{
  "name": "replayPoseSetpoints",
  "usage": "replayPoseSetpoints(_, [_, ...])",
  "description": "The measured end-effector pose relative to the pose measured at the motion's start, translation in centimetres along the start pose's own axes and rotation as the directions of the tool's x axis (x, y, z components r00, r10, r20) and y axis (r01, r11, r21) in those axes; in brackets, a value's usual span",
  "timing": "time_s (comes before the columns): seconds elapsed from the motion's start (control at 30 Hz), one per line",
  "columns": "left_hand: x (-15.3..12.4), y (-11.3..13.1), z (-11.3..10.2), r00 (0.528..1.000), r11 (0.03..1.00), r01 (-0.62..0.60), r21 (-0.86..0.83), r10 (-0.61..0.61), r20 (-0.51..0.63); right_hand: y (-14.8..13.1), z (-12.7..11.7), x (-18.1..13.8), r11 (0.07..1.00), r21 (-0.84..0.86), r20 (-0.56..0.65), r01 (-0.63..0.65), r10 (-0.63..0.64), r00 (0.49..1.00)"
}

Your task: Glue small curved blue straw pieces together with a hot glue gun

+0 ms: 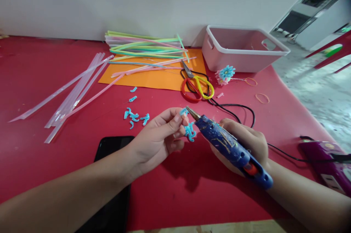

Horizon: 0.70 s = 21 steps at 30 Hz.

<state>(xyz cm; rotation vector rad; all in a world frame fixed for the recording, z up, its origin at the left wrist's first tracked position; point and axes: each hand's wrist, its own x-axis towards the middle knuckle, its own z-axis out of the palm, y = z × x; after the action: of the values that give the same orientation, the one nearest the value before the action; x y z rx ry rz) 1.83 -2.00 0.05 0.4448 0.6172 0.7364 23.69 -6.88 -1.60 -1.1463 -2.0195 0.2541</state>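
Note:
My left hand (164, 130) pinches a small blue pipe cleaner piece (184, 111) between thumb and forefinger. A blue glue gun (225, 140) fills my right hand (246, 136), its metal nozzle tip right at the pinched piece; I cannot tell whether they touch. Behind my left fingers, more blue bits (189, 130) show, partly hidden. Several loose blue pipe cleaner pieces (132, 114) lie on the red tabletop (175, 203) left of my hands. Under my left forearm is a black phone (115, 145), partly covered.
Scissors (196, 87) and a bundle of pipe cleaners (145, 45) lie on orange paper (161, 83). Clear plastic sleeves (76, 94) are at left. A pink basket (241, 61) stands behind a flower bunch (226, 74). A black cord (290, 158) runs to a purple power strip (326, 160).

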Motion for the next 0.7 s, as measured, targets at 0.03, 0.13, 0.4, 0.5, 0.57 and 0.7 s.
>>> replayPoseSetpoints(0.03, [0.0, 0.02, 0.05, 1.0, 1.0, -0.001, 0.0, 0.001, -0.006, -0.05, 0.01, 0.05, 1.0, -0.009, -0.002, -0.006, 0.006, 1.0])
replayPoseSetpoints(0.13, [0.0, 0.06, 0.15, 1.0, 1.0, -0.008, 0.001, 0.008, -0.018, -0.14, 0.03, 0.17, 1.0, -0.029, -0.005, -0.004, 0.004, 1.0])
replayPoseSetpoints(0.4, [-0.13, 0.13, 0.09, 1.0, 1.0, -0.02, 0.005, 0.02, -0.013, -0.05, 0.04, 0.21, 0.998, -0.06, -0.001, 0.012, -0.012, 1.0])
replayPoseSetpoints(0.5, [-0.11, 0.14, 0.08, 1.0, 1.0, -0.023, 0.006, 0.023, -0.005, -0.13, 0.0, 0.36, 0.998, -0.064, -0.007, 0.025, -0.025, 1.0])
replayPoseSetpoints(0.57, [-0.08, 0.11, 0.1, 1.0, 1.0, -0.022, 0.002, 0.022, 0.0, -0.2, 0.01, 0.45, 0.997, -0.067, -0.011, 0.032, -0.033, 0.999])
replayPoseSetpoints(0.7, [-0.06, 0.08, 0.25, 1.0, 1.0, -0.018, 0.0, 0.018, 0.0, -0.29, 0.09, 0.43, 0.998, -0.057, -0.008, 0.01, -0.01, 1.0])
